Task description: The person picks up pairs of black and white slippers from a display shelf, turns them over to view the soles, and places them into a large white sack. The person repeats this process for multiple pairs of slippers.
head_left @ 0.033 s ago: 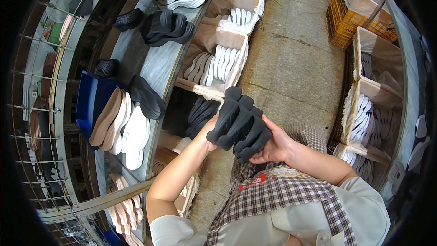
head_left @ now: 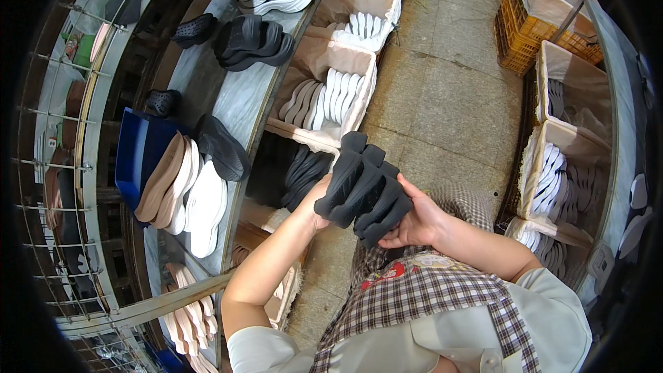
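A bundle of black shoe soles [head_left: 362,190] is held up in front of my body, several of them pressed side by side. My left hand [head_left: 320,200] grips the bundle's left end, its fingers partly hidden behind the soles. Around the right end closes my right hand [head_left: 416,215], thumb and fingers against the outer soles. Below the bundle is my checked apron [head_left: 414,293]. A lined crate with black soles [head_left: 304,173] stands just beyond my left hand.
On the left, a metal bench [head_left: 238,93] carries black soles [head_left: 252,43], white soles [head_left: 207,207] and a blue bin [head_left: 138,145]. Lined crates of white soles [head_left: 338,100] line the aisle floor [head_left: 442,62]. More crates [head_left: 545,131] and yellow crates [head_left: 514,21] stand at right.
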A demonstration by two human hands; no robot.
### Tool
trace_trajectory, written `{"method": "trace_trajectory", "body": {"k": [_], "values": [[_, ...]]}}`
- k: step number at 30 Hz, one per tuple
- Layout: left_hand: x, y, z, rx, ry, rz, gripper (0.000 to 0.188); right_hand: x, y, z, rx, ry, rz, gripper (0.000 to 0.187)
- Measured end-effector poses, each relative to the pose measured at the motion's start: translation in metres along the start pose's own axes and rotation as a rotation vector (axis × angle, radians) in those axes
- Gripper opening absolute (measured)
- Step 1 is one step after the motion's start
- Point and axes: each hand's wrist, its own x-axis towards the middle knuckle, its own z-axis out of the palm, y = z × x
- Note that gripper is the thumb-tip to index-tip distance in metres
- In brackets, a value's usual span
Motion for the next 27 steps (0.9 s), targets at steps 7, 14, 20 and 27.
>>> {"method": "trace_trajectory", "body": {"k": [7, 14, 20, 27], "values": [[0.001, 0.003, 0.007, 0.022, 0.086, -0.045, 0.043, 0.0, -0.003, -0.001, 0.01, -0.002, 0.017, 0.078], [-0.002, 0.001, 0.005, -0.091, 0.108, -0.009, 0.044, 0.001, -0.006, -0.003, 0.028, -0.053, 0.031, 0.07], [0.0, 0.001, 0.008, 0.002, 0.297, 0.066, 0.053, 0.0, -0.01, -0.002, -0.123, -0.025, -0.076, 0.068], [-0.017, 0.009, 0.039, -0.183, 0.196, 0.251, 0.045, -0.018, -0.015, 0.018, -0.351, -0.006, -0.61, 0.096]]}}
